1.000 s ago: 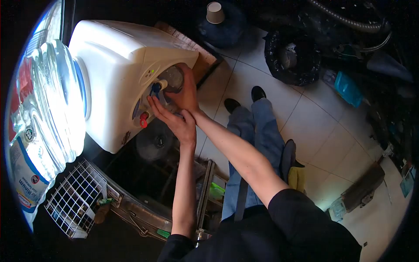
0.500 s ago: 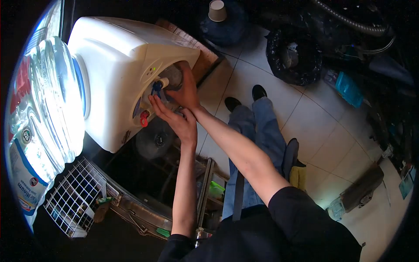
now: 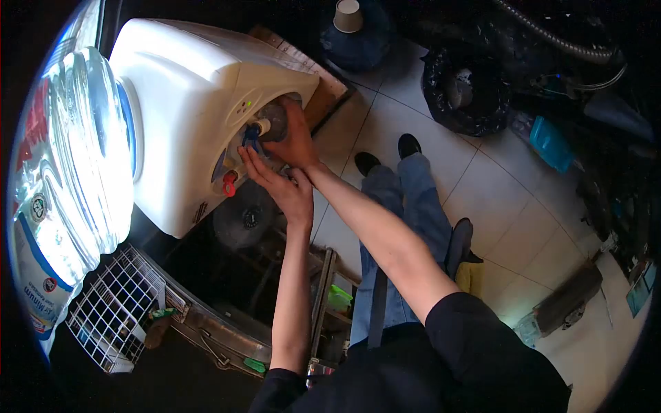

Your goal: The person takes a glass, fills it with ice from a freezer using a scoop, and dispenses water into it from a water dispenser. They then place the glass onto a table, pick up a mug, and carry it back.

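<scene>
A white water dispenser (image 3: 182, 103) stands at the upper left, with a large clear water bottle (image 3: 82, 158) attached to it. Inside its recess, my right hand (image 3: 297, 141) is closed around a clear container (image 3: 274, 122), partly hidden by the fingers and shadow. My left hand (image 3: 282, 193) reaches in beside it, fingers stretched out and fingertips against the blue tap (image 3: 252, 132). Its thumb is near my right wrist, and whatever lies in that palm is too small to make out. The red tap (image 3: 229, 183) sits just left of my left hand, untouched.
A white wire basket (image 3: 117, 310) is at the lower left. A blue water jug (image 3: 358, 45) with an upturned cup (image 3: 348, 15) stands at the top. A black-lined bin (image 3: 465, 93) and a teal container (image 3: 551, 144) are at the right on the tiled floor (image 3: 427, 110).
The view has shifted slightly, so the dispenser appears a little higher. Both hands stay in the same places at the dispenser, with my left fingertips still at the blue tap.
</scene>
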Demonstrator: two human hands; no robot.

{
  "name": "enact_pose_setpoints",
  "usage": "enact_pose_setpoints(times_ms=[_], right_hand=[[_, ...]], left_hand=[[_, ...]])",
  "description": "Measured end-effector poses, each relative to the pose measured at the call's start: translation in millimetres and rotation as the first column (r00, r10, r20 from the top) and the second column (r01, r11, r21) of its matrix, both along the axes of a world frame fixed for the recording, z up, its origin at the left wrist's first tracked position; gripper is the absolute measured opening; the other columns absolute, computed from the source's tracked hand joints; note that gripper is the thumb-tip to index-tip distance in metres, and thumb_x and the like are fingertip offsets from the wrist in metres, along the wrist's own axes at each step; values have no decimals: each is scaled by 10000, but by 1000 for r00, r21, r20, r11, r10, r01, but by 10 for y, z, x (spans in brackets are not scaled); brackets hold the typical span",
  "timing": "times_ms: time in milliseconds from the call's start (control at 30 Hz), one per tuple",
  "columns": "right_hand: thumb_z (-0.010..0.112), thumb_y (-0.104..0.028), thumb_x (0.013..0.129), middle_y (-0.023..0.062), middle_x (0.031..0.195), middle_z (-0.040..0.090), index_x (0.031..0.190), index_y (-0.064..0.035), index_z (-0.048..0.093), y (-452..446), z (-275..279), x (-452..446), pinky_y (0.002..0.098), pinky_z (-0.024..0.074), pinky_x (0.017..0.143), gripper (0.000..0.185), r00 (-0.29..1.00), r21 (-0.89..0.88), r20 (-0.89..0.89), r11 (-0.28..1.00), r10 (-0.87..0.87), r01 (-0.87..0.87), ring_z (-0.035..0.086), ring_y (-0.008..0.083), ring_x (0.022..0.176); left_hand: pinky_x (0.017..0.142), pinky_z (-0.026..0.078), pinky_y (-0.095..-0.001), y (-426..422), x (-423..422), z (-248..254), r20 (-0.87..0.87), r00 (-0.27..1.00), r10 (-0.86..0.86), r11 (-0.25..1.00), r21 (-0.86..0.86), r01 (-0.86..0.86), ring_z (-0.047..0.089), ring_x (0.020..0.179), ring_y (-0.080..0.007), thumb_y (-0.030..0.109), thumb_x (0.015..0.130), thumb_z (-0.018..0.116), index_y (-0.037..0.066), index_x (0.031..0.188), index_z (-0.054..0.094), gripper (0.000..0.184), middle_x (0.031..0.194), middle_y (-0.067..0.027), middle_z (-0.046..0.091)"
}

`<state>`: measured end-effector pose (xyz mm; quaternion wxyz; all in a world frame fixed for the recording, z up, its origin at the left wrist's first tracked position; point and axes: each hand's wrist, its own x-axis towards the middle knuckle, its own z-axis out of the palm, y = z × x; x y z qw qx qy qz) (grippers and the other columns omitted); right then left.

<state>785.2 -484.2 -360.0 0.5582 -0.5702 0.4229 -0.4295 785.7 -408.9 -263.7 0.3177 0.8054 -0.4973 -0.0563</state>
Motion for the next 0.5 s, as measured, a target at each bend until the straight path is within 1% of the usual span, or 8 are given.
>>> enact_pose_setpoints(times_ms=[67,200,300,367,500], right_hand=[[876,-175,594,247,1423,408,1412,18,377,-22,32,-17,455,335,1130,977,1000,-12,-3,1000,9,-9,381,428,1345],[886,-149,562,245,1413,414,1392,17,399,-13,0,-24,449,345,1124,977,998,-9,-51,999,45,-45,392,424,1336],[891,-136,544,240,1418,412,1394,12,398,3,-29,-5,449,346,1125,994,1000,-47,-13,999,14,-15,387,426,1339],[892,-137,538,239,1421,410,1402,9,390,18,-50,-2,448,344,1127,1009,1000,-33,-18,999,17,-17,380,426,1344],[893,-138,536,235,1431,401,1412,5,384,19,-49,-4,446,343,1130,1023,998,-23,-50,999,23,-24,377,428,1346]], left_hand=[[1185,92,-576,9,13,-19,1,1000,-2,1000,1,2,101,1475,-437,275,912,539,-37,1534,132,806,1584,-278,100],[1192,90,-565,15,22,-31,10,1000,-5,1000,4,5,99,1478,-434,189,871,561,-41,1532,122,826,1583,-279,104],[1196,89,-559,2,4,4,4,1000,-8,1000,7,8,99,1479,-431,119,839,565,-48,1529,120,837,1584,-277,104],[1197,91,-559,7,11,1,12,1000,-7,1000,21,6,95,1480,-431,91,827,562,-55,1525,123,838,1586,-274,104],[1198,97,-555,-3,5,12,13,1000,2,1000,27,-2,79,1482,-429,80,828,555,-61,1521,126,827,1589,-269,100]])
